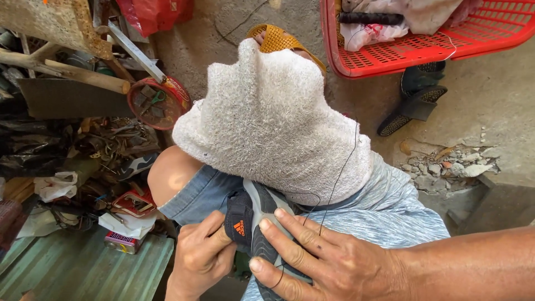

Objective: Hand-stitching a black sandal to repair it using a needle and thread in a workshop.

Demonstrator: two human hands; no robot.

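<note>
Left hand (202, 257) is clamped on the heel end of the shoe (257, 223), thumb and fingers pinched shut around the black pull tab with the orange mark. Right hand (329, 262) lies flat across the shoe from the other side, fingers spread and pressing down on the grey upper, not curled round anything I can make out. A thin black thread (341, 167) runs up from between those right fingers, over the towel (267, 122), and a loop of it curves back across the shoe; whether the fingers actually pinch the thread, I can't tell.

The shoe sits on the person's lap, wedged against the grey shorts (390, 209) and half tucked under the white towel draped over the knee. Beyond the towel, a foot in an orange sandal (276, 38). Out past the left hand: a round tin of scraps (157, 103), clutter, a small box (121, 242) on green sheeting. Far off beyond the right hand, a red basket (423, 47), a black shoe (415, 103) under it, and rubble (446, 167).
</note>
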